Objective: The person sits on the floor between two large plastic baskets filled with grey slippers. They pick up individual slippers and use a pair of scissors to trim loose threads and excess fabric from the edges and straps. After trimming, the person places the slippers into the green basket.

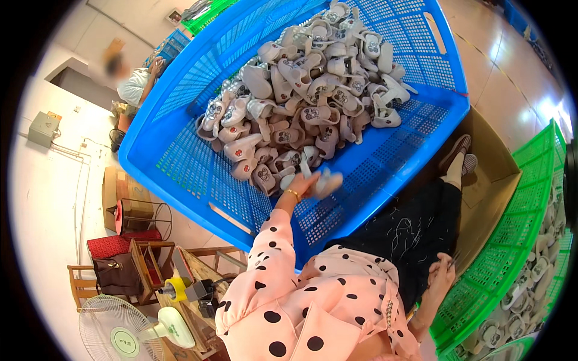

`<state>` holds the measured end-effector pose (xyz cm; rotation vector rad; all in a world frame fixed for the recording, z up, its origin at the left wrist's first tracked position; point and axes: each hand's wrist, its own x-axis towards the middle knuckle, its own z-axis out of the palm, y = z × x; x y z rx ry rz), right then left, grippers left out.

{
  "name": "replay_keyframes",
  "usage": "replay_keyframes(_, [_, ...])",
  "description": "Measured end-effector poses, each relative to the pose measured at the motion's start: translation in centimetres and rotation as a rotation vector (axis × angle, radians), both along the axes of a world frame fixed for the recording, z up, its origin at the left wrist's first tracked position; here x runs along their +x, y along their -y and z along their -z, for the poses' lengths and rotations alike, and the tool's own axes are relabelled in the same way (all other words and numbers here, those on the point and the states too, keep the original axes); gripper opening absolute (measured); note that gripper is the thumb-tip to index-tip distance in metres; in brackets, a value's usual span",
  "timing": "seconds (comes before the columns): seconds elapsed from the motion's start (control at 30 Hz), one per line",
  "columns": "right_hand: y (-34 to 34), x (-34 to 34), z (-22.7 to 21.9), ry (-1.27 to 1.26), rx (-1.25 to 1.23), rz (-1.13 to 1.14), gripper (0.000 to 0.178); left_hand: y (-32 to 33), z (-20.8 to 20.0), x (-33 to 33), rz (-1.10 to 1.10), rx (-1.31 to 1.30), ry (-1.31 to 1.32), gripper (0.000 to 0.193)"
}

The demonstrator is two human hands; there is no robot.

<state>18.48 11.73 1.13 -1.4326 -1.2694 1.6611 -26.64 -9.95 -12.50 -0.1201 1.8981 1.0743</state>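
Note:
My left hand (307,185) is closed around a small pale shoe (328,184) at the near side of a big blue plastic basket (379,171); the shoe is smeared by motion. A large heap of small pale children's shoes (319,114), many with printed cartoon pictures, fills the middle and far part of the basket. Lower right, beside my dark-clothed lap, my right hand (441,274) has its fingers curled. A thin dark tip shows at its fingers, too small to name.
A green basket (475,298) holding more pale shoes (524,289) stands to the right, next to an open cardboard box (497,159). At the lower left are a fan (123,337), a wooden table and a yellow-and-black machine (176,289). Another person (133,84) sits at the far left.

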Motion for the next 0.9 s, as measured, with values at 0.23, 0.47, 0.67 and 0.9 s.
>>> replay_keyframes(0.23, [1.6,-4.2,-4.3,0.028,0.228,-0.335,0.018,-7.8,-16.3,11.1,-0.024,0.830,-0.171,0.016])
replay_keyframes(0.47, [-0.1,-3.7,-8.7,0.075,0.460,-0.239,0.019,-10.8,-18.3,19.5,0.602,0.862,-0.562,0.022])
replay_keyframes(0.67, [1.5,-2.0,-7.5,0.044,0.074,-0.362,0.027,-11.1,-19.0,24.3,1.300,0.946,-1.279,0.028])
replay_keyframes(0.9, [3.8,-0.8,-1.7,-0.374,-0.529,0.018,0.023,-9.6,-15.4,27.7,1.567,0.986,-1.261,0.024])
